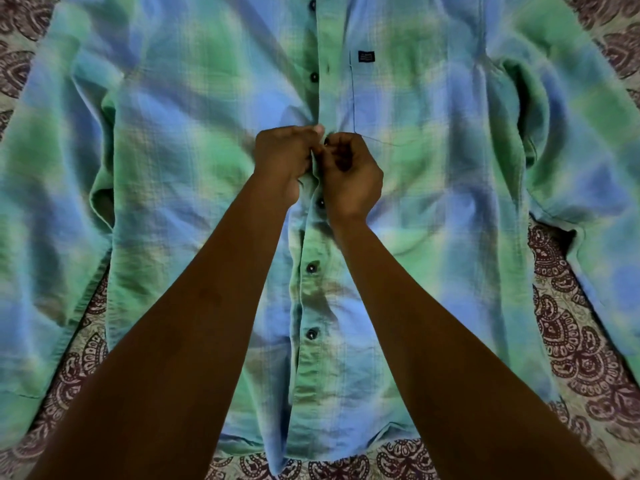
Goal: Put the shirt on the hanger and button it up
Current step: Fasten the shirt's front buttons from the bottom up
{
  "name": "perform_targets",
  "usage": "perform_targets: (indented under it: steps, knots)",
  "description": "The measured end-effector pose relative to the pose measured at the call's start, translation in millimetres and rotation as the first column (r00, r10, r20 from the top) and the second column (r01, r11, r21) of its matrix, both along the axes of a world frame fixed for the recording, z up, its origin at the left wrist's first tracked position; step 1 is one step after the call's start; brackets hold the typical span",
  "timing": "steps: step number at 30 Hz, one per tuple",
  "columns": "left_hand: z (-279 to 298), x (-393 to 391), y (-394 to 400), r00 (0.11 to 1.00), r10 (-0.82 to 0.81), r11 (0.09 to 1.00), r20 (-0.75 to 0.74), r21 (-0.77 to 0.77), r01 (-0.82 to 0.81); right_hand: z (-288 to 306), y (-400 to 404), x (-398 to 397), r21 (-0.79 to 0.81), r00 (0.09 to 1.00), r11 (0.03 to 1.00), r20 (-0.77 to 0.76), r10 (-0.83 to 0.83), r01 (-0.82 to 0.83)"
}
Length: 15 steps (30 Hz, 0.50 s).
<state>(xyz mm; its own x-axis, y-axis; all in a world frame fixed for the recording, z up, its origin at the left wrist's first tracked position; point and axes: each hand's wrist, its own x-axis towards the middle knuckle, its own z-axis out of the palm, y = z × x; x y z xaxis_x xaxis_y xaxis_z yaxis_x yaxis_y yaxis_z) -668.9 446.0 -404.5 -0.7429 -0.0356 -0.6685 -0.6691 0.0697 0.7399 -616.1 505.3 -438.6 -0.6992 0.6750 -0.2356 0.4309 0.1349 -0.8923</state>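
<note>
Your shirt [433, 188], a green and blue plaid one, lies spread flat, front up, on a cloth with a maroon paisley print [585, 344], its sleeves fanned out to both sides. Take the button placket [313, 299] running down the middle of the shirt as your landmark. Your left hand [282, 161] sits just left of the placket, about halfway up, its fingers curled and pinching the fabric edge there. Your right hand [349, 174] sits just right of the placket at the same height, fingers curled in and pinching the opposite edge, so the two hands touch over the line of buttons. Below your hands on the placket you can see three dark buttons [312, 268] done up; above your hands two more dark buttons [314, 77] show on the same line. To the right of the placket, above your right hand, is the chest pocket with a small dark label [366, 57]. You cannot see a hanger from here.
</note>
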Motion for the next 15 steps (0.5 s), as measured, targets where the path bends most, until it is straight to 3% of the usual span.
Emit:
perform_targets:
  steps: [9, 15]
  knots:
    - [-9, -2, 4, 0.996, 0.089, 0.995, -0.016, 0.038, -0.089, -3, -1, 1, -0.034, 1.000, 0.999, -0.031, 0.001, -0.002]
    - [-22, 1, 10, 0.984, 0.003, 0.980, -0.175, -0.197, -0.038, 0, 11, -8, -0.121, 0.998, 0.993, 0.060, 0.025, -0.018]
